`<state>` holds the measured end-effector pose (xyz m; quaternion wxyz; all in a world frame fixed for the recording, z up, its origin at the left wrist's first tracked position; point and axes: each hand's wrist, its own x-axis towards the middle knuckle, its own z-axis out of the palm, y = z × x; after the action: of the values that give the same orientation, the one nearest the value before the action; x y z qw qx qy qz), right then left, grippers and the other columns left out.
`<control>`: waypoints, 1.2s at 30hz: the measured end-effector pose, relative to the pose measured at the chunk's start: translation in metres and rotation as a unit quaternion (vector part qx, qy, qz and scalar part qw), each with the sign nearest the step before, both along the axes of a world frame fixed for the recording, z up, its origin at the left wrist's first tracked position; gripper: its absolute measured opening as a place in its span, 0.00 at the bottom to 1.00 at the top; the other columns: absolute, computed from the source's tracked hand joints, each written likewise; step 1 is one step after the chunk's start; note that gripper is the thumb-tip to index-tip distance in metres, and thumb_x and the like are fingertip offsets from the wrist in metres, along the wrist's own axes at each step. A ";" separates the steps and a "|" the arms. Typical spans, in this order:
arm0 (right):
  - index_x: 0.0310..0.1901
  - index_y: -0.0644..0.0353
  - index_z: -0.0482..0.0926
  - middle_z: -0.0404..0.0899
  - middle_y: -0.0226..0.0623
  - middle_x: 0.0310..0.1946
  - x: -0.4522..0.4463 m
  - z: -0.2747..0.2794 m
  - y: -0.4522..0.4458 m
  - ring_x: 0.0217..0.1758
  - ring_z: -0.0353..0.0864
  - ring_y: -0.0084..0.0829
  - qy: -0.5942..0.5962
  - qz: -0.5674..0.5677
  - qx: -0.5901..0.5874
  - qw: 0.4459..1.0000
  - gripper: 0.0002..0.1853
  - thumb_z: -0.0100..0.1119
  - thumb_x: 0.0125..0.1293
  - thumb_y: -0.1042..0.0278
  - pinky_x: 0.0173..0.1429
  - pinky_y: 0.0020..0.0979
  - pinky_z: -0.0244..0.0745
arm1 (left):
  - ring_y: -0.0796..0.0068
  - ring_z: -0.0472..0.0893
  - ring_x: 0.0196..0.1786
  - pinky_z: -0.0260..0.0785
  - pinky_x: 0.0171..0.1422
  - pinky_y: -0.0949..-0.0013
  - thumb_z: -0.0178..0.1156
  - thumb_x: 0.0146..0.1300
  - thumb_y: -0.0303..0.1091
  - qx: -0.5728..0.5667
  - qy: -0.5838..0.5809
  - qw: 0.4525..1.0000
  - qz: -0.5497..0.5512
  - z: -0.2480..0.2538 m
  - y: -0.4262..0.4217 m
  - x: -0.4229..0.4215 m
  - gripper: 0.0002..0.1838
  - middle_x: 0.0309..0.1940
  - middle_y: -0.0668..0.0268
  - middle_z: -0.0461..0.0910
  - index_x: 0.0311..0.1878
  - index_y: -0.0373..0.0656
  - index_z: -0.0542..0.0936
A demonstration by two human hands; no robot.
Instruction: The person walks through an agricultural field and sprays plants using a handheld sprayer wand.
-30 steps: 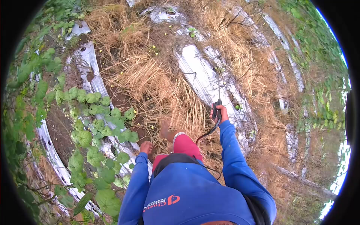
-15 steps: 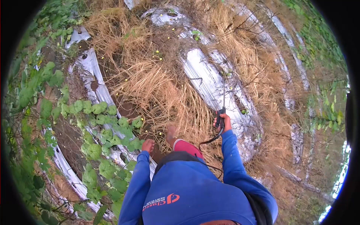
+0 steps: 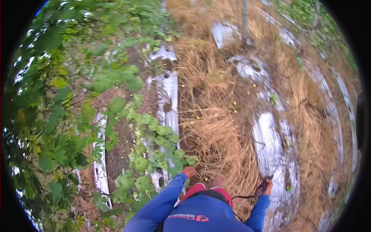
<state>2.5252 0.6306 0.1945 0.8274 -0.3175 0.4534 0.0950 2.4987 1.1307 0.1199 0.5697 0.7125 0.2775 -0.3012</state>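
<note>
My right hand is wrapped round the dark trigger handle of a spray wand, above silver mulch film at the lower right. From the handle a dark hose runs back toward my waist. The wand's thin rod is too blurred to follow here. My left hand hangs with curled fingers and nothing visible in it, close to the broad green leaves of a low vine. I cannot tell whether it touches them.
Dry straw covers the strip ahead, dotted with small yellow spots. Torn silver mulch film lies at right, with another film strip left of the straw. Dense climbing foliage fills the left. A post stands at the far end.
The view has swung left and up, so my body and both hands sit lower and further right. More left-side foliage shows. The spray wand stays in my right hand.
</note>
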 end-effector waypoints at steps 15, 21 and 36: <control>0.37 0.52 0.72 0.68 0.30 0.18 0.013 0.011 0.018 0.21 0.69 0.30 -0.037 -0.057 -0.003 0.998 0.13 0.51 0.50 0.58 0.23 0.33 0.66 | 0.71 0.72 0.19 0.64 0.21 0.68 0.53 0.50 0.46 0.093 0.022 0.995 0.018 0.035 0.030 0.017 0.15 0.19 0.64 0.75 0.31 0.44 0.78; 0.40 0.52 0.73 0.69 0.29 0.19 0.018 0.040 0.038 0.19 0.70 0.29 -0.005 -0.066 -0.032 0.997 0.16 0.52 0.49 0.57 0.22 0.33 0.69 | 0.71 0.74 0.19 0.65 0.22 0.67 0.52 0.50 0.44 0.168 0.050 0.982 -0.067 0.039 0.018 0.049 0.14 0.19 0.64 0.75 0.31 0.44 0.78; 0.50 0.58 0.68 0.72 0.40 0.22 0.040 0.111 0.107 0.21 0.75 0.35 0.029 -0.036 -0.028 0.999 0.21 0.47 0.52 0.64 0.25 0.37 0.75 | 0.62 0.74 0.24 0.66 0.30 0.60 0.49 0.55 0.44 0.114 -0.267 0.875 -0.388 -0.110 0.023 0.157 0.16 0.23 0.58 0.76 0.31 0.40 0.77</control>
<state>2.5649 0.7374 0.3055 0.8077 -0.3209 0.4907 0.0613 2.6561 1.1542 0.0098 0.3741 0.8765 -0.1510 -0.2626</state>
